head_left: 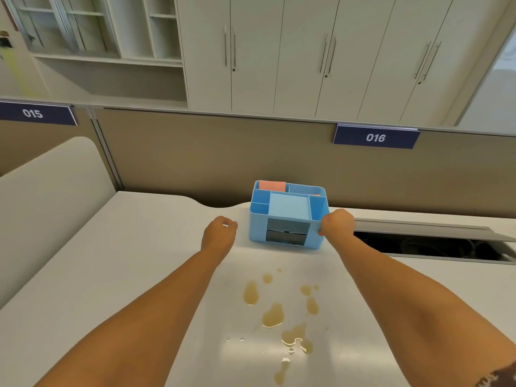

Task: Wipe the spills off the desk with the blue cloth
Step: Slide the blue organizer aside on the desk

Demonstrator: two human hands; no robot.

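Several yellowish puddles of spilled liquid (272,315) lie on the white desk (125,261) in front of me. Behind them stands a blue plastic organizer (287,216) with compartments; a light blue folded cloth (289,206) lies in its middle section and a pink one (272,185) stands at its back left. My right hand (336,222) grips the organizer's right front corner. My left hand (219,233) hovers just left of the organizer with curled fingers, holding nothing.
A grey partition with number plates 015 (33,113) and 016 (375,138) runs behind the desk. An open cable tray slot (430,247) lies to the right of the organizer. A white rounded divider (47,196) rises on the left.
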